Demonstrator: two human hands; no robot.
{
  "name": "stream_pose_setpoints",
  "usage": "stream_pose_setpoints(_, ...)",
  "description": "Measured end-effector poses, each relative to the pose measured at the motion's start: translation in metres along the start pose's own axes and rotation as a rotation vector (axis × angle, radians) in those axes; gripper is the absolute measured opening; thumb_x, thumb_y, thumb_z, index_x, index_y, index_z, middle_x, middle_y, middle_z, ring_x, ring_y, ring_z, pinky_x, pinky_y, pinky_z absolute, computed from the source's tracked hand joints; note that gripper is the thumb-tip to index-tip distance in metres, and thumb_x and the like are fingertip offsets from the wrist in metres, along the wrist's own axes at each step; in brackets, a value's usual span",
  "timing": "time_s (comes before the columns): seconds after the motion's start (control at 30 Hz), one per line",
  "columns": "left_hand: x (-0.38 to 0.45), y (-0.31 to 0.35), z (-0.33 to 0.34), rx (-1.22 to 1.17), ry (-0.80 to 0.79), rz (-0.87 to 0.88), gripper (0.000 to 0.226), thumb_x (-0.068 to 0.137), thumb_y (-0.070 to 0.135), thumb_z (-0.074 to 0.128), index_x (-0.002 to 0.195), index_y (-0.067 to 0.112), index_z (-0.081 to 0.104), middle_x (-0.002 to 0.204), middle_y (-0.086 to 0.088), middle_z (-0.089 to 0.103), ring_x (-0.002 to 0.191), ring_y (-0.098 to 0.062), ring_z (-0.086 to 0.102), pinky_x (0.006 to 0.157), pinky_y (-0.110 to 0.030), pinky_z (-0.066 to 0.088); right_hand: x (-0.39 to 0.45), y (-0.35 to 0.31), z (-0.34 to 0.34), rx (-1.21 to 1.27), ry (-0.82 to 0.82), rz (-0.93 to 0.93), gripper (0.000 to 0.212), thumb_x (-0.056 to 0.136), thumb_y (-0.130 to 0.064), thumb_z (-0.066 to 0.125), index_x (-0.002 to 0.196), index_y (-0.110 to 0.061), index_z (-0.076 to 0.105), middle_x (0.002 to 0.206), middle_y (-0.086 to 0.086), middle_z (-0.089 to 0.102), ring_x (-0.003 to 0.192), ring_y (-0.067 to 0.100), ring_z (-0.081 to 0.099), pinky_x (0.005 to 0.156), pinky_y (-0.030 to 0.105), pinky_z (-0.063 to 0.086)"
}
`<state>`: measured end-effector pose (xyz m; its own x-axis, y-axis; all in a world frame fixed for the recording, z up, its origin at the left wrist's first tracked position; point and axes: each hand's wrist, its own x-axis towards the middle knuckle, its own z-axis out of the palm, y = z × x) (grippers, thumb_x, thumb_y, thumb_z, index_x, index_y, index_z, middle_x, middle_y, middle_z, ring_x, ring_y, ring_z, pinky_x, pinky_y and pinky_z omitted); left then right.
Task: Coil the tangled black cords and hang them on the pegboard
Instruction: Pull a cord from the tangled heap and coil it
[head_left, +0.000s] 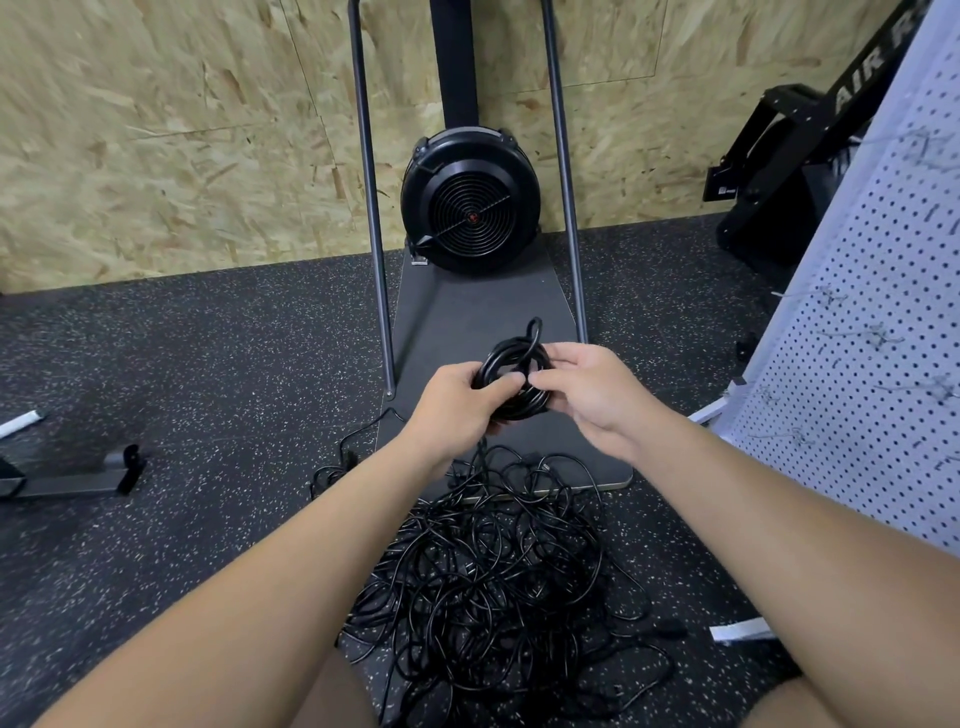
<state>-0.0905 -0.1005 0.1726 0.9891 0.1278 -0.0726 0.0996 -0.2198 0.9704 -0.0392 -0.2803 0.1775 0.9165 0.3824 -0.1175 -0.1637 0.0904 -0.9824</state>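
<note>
A dark speckled rubber floor (182, 364) fills the lower view, and a chipboard wall (182, 114) runs across the top from nine to one o'clock. At three o'clock a pale pegboard (862, 364) leans in from the right edge, with several thin wire hooks (883, 332) on it. At twelve o'clock stands a black fan-wheel machine (470, 202) on a flat dark base plate (467, 306), between two upright grey metal tubes (371, 208). Behind the pegboard at two o'clock is more black equipment (789, 156) with white lettering, only partly legible.

At six o'clock a loose heap of tangled black cords (493, 582) lies on the floor, overlapping the near edge of the base plate. One strand rises from the heap up to the hands.

At the centre, above the heap, a small coiled cord (517, 379) is held between both hands, with one loop sticking up toward twelve o'clock. The left hand (457, 402) grips the coil's nine o'clock side, fingers curled round the strands. The right hand (587, 387) pinches the coil's three o'clock side, thumb and fingers closed on it. At nine o'clock a grey metal foot (88, 475) rests on the floor.
</note>
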Motion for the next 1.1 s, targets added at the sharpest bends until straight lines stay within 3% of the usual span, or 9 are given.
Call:
stream_pose_setpoints(0.1,-0.001,-0.001,-0.002,-0.112,-0.031,-0.004,0.022,0.102,0.037,0.077,0.113,0.019,0.084,0.112,-0.01,0.083,0.094,-0.018,0.072,0.078,-0.035,0.053,-0.001,-0.006,-0.002,-0.134,0.004,-0.059,0.033,0.101,0.009,0.064,0.124,-0.009,0.077,0.112,0.004,0.084,0.103,0.014,0.081,0.08,0.02,0.06)
stream_pose_setpoints(0.23,-0.001,-0.001,-0.004,-0.272,-0.059,-0.086,0.029,0.101,0.041,0.078,0.115,0.016,0.084,0.122,-0.011,0.081,0.099,-0.016,0.067,0.085,-0.035,0.047,0.002,-0.004,-0.006,-0.442,0.067,-0.136,0.035,0.102,-0.013,0.074,0.136,-0.02,0.071,0.119,-0.005,0.082,0.107,0.015,0.079,0.103,0.042,0.061)
stream_pose_setpoints(0.3,0.0,0.0,-0.006,-0.308,-0.089,-0.14,0.032,0.101,0.046,0.077,0.111,0.016,0.084,0.123,-0.015,0.08,0.1,-0.017,0.066,0.082,-0.03,0.051,-0.002,-0.004,-0.006,-0.704,0.144,-0.26,0.044,0.098,-0.022,0.081,0.137,-0.025,0.06,0.127,-0.012,0.071,0.107,0.011,0.071,0.1,0.04,0.059)
stream_pose_setpoints(0.43,-0.002,-0.001,-0.006,-0.346,-0.121,-0.183,0.037,0.108,0.046,0.067,0.112,0.012,0.079,0.113,-0.011,0.081,0.1,-0.019,0.072,0.084,-0.03,0.055,-0.012,-0.009,-0.008,-1.032,0.127,-0.59,0.035,0.093,-0.025,0.083,0.114,-0.031,0.055,0.118,-0.013,0.052,0.11,0.013,0.055,0.093,0.044,0.055)
stream_pose_setpoints(0.53,-0.003,0.001,-0.004,-0.363,-0.099,-0.172,0.048,0.108,0.051,0.064,0.117,0.006,0.076,0.108,-0.01,0.081,0.102,-0.022,0.076,0.086,-0.032,0.056,-0.016,-0.015,-0.01,-1.029,0.025,-0.6,0.024,0.095,-0.032,0.08,0.115,-0.034,0.068,0.114,-0.017,0.049,0.099,0.011,0.055,0.088,0.044,0.054)
stream_pose_setpoints(0.63,0.0,0.001,-0.003,-0.342,-0.062,-0.148,0.06,0.107,0.054,0.064,0.123,-0.003,0.076,0.111,-0.016,0.081,0.097,-0.022,0.073,0.084,-0.032,0.058,-0.018,-0.016,-0.007,-1.084,0.027,-0.559,0.04,0.093,-0.055,0.079,0.125,-0.032,0.074,0.107,-0.014,0.051,0.096,0.009,0.055,0.087,0.039,0.053)
stream_pose_setpoints(0.73,0.0,0.001,0.0,-0.296,-0.075,-0.106,0.06,0.107,0.055,0.065,0.123,-0.001,0.077,0.116,-0.02,0.08,0.095,-0.021,0.071,0.086,-0.032,0.058,-0.018,-0.015,0.0,-1.082,0.096,-0.561,0.046,0.085,-0.067,0.082,0.113,-0.03,0.078,0.094,-0.009,0.052,0.082,0.007,0.052,0.075,0.037,0.049)
stream_pose_setpoints(0.87,-0.001,0.004,-0.005,-0.22,-0.106,-0.053,0.045,0.112,0.044,0.06,0.118,0.004,0.079,0.109,-0.018,0.081,0.092,-0.018,0.075,0.077,-0.025,0.058,-0.016,-0.017,-0.001,-1.007,0.107,-0.559,0.031,0.088,-0.051,0.087,0.107,-0.027,0.082,0.088,-0.009,0.059,0.076,0.011,0.059,0.075,0.045,0.056)
stream_pose_setpoints(1.1,0.003,0.007,-0.012,-0.189,0.082,-0.03,0.05,0.112,0.038,0.064,0.103,-0.011,0.072,0.102,-0.025,0.08,0.089,-0.028,0.077,0.087,-0.048,0.068,-0.022,-0.024,0.006,-1.149,0.025,-0.601,0.019,0.108,-0.038,0.065,0.105,-0.024,0.077,0.088,-0.008,0.058,0.077,0.017,0.058,0.079,0.045,0.054)
